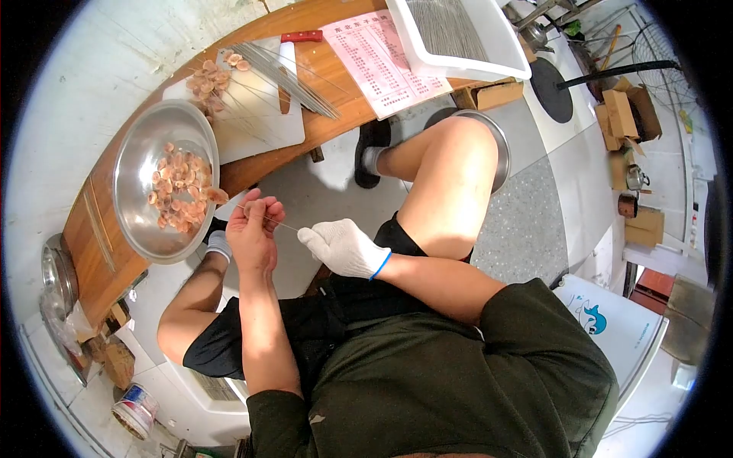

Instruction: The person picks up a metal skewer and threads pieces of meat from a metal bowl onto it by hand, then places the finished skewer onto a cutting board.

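Observation:
A thin skewer [284,224] runs between my two hands above my lap. My right hand [345,248], in a white knit glove with a blue cuff, is closed round its one end. My bare left hand [256,226] pinches it nearer the other end, fingers bent together. Just beyond the left fingertips, a piece of pinkish-brown meat [217,196] shows at the edge of a steel bowl [131,172]. Inside that bowl lies a heap of round, sliced meat pieces [179,187].
On the wooden table [336,72], a white cutting board [263,137] bears meat slices, loose skewers [286,80] and a red-handled knife [301,37]. A pink printed sheet [382,61] and a white bin of skewers [450,30] are farther right. My knees flank the table edge.

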The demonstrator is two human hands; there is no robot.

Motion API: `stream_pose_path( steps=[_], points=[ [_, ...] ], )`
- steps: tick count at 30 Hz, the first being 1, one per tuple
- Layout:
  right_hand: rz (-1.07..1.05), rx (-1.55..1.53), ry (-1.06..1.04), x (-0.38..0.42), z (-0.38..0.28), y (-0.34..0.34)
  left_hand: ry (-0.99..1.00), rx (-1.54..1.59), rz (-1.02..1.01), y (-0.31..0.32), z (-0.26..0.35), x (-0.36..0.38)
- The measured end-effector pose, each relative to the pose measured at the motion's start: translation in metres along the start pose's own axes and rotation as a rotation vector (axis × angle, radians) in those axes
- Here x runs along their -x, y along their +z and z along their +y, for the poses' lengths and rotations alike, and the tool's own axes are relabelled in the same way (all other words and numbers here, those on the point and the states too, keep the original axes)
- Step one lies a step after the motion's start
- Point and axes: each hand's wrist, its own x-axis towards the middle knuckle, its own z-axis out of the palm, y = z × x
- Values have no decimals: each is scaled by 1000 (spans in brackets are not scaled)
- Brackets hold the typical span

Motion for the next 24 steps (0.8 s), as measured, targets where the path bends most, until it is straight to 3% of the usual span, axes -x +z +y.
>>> stream_pose_path(
  steps=[6,10,24],
  points=[
    [7,-131,92,1,4,0,-15,-15,-60,12,3,12],
    [67,-75,15,0,5,2,18,-13,-109,5,-6,12],
    [61,-72,4,-3,3,5,132,6,8,12,-11,9]
  ],
)
